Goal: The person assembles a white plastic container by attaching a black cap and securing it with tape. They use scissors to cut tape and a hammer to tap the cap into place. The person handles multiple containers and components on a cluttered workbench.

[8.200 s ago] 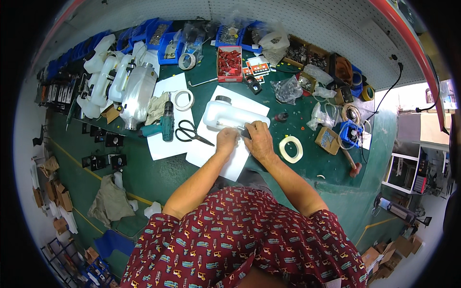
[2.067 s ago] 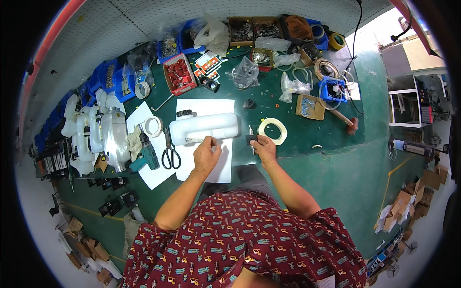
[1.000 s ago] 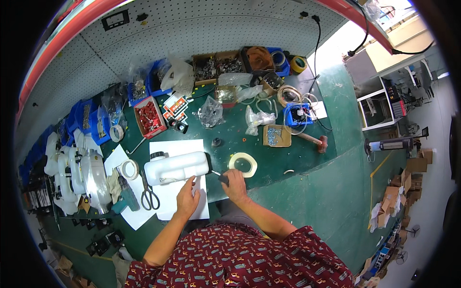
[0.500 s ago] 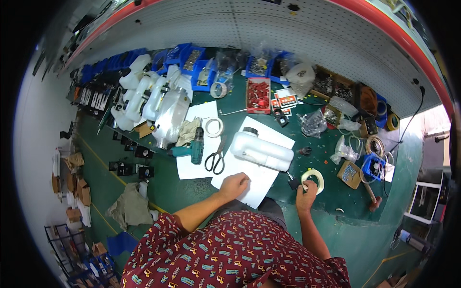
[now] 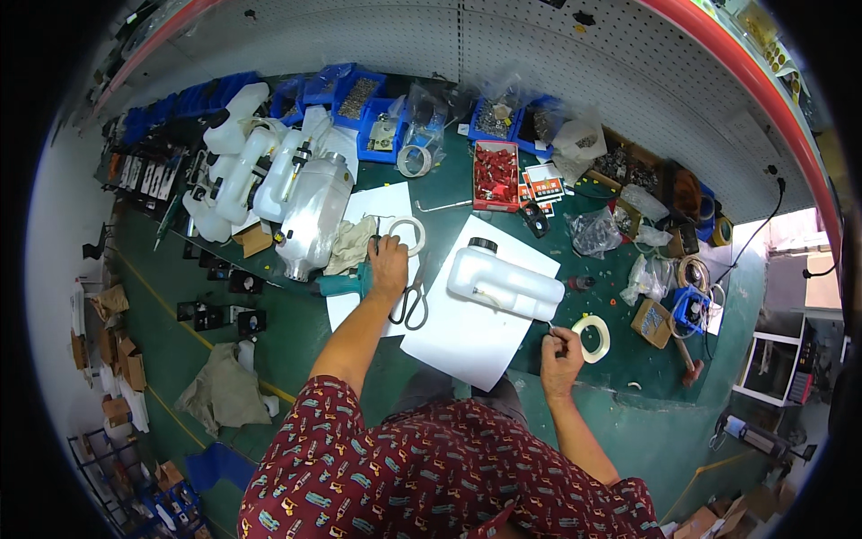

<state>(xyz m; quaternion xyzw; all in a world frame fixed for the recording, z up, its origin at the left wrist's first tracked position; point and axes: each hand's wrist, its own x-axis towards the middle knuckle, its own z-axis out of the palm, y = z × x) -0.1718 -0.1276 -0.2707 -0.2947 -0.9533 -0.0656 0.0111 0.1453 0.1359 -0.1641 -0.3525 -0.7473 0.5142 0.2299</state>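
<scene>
Left fingers [image 5: 385,246] around drill [image 5: 340,286], right fingers [image 5: 560,339] tight on thin piece [image 5: 550,326] near bench edge [image 5: 620,377]

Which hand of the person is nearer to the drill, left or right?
Left. The left hand is at the drill, partly covering it; the right hand is well to the right, beside the cream tape roll.

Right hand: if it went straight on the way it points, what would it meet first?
Most likely the right end of the white bottle, though height is hard to judge here.
</scene>
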